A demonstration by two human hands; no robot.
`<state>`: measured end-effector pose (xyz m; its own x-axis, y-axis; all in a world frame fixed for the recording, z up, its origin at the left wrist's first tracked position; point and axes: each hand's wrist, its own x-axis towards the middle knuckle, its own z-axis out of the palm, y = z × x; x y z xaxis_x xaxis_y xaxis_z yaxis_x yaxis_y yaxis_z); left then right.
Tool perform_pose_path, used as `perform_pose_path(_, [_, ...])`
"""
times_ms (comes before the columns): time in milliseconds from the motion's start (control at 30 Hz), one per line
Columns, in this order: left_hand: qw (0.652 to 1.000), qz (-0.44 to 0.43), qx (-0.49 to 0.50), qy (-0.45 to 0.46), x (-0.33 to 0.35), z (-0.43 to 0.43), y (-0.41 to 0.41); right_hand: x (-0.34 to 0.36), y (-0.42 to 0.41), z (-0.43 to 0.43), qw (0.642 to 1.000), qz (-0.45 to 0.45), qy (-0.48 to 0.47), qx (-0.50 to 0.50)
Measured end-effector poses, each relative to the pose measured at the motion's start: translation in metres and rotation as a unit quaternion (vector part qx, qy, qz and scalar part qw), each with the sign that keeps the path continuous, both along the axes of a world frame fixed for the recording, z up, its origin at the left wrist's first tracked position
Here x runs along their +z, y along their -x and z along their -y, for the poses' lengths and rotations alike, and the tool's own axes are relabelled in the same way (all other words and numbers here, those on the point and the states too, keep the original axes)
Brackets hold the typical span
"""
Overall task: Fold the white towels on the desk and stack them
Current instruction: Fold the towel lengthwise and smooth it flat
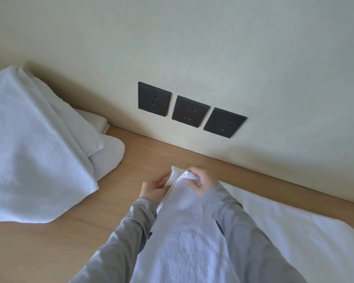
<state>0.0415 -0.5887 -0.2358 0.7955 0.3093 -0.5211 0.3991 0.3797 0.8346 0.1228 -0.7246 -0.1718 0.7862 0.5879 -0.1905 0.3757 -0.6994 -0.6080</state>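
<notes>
Two hands meet at the near middle of the wooden bench [131,160], both on one white towel [184,246]. The left hand [154,189] pinches the towel's left edge near its far end. The right hand [202,180] has its fingers curled round the bunched far corner. From that raised end the towel runs back toward the person between two grey sleeves [119,248]. More flat white cloth [284,219] lies on the bench to the right, along the wall; I cannot tell whether it is the same towel or a second one.

At the far left sits a pile of towels [33,139]: one large towel lies loosely over the top, and at least two folded pieces show beneath its right edge. The full count is hidden.

On the pale wall [213,48], three dark sockets [190,111] sit side by side just above the bench.
</notes>
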Motion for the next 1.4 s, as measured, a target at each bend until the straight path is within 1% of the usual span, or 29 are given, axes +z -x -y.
perform_pose_path(67, [0.999, -0.011, 0.002, 0.039, -0.001, 0.002, -0.002, -0.010, -0.004, -0.010, 0.999, -0.023, 0.021, -0.036])
perform_pose_path(133, [0.998, -0.010, 0.008, 0.061, 0.001, 0.004, 0.000, -0.015, -0.008, -0.012, 0.998, -0.025, 0.022, -0.060])
perform_pose_path(233, [0.995, -0.004, 0.029, 0.092, 0.002, 0.004, 0.002, -0.010, -0.009, -0.008, 0.998, -0.046, 0.001, -0.048])
perform_pose_path(367, [0.996, -0.015, 0.054, 0.071, 0.008, 0.006, 0.000, 0.000, -0.009, -0.001, 0.990, -0.118, -0.070, -0.036])
perform_pose_path(433, [0.996, -0.016, 0.054, 0.069, 0.012, 0.007, 0.000, 0.007, -0.008, 0.000, 0.985, -0.135, -0.098, -0.042])
perform_pose_path(533, [0.995, -0.010, 0.057, 0.084, 0.017, 0.008, -0.001, 0.014, -0.009, 0.003, 0.989, -0.118, -0.084, -0.031])
perform_pose_path(667, [0.993, 0.006, 0.058, 0.104, 0.022, 0.011, -0.002, 0.018, -0.008, 0.004, 0.993, -0.114, -0.014, 0.005])
perform_pose_path(833, [0.994, 0.030, 0.037, 0.095, 0.028, 0.014, 0.002, 0.016, -0.005, 0.005, 0.995, -0.061, -0.084, -0.014])
perform_pose_path(900, [0.994, 0.035, 0.034, 0.093, 0.028, 0.014, 0.004, 0.015, -0.004, 0.007, 0.993, -0.064, -0.096, -0.010])
perform_pose_path(1000, [0.995, 0.046, 0.018, 0.091, 0.030, 0.016, 0.005, 0.014, -0.001, 0.010, 0.988, -0.100, -0.114, -0.019])
perform_pose_path(1167, [0.996, 0.049, 0.001, 0.074, 0.033, 0.017, 0.006, 0.018, -0.003, 0.011, 0.989, -0.121, -0.083, -0.018])
perform_pose_path(1267, [0.998, 0.039, -0.005, 0.057, 0.033, 0.019, 0.005, 0.021, -0.002, 0.011, 0.994, -0.088, -0.067, -0.019])
perform_pose_path(1400, [0.998, 0.019, -0.018, 0.049, 0.034, 0.021, 0.005, 0.025, 0.002, 0.021, 0.996, -0.047, -0.080, -0.001])
